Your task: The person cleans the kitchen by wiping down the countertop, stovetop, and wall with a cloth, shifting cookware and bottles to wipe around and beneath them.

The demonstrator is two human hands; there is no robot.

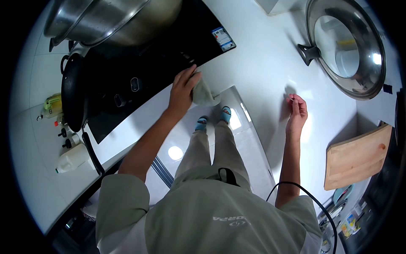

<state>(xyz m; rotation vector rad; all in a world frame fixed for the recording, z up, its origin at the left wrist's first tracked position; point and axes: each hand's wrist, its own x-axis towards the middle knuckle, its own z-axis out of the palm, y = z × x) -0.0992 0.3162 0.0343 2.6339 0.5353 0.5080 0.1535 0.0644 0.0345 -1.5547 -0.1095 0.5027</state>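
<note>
My left hand (183,91) is closed on a pale grey-green cloth (204,94), at the counter's edge beside the black cooktop (122,84). The cloth hangs down over the edge. To the right, my right hand (297,113) is above the white counter (253,55) with thumb and fingertips pinched together. Whatever sits in that pinch is too small to make out.
A large steel pot (114,21) stands on the cooktop, with a black frying pan (72,93) at left, its handle jutting over the counter edge. Bottles (72,160) line the wall. At right are a glass-and-steel lid (372,42) and a wooden cutting board (357,156).
</note>
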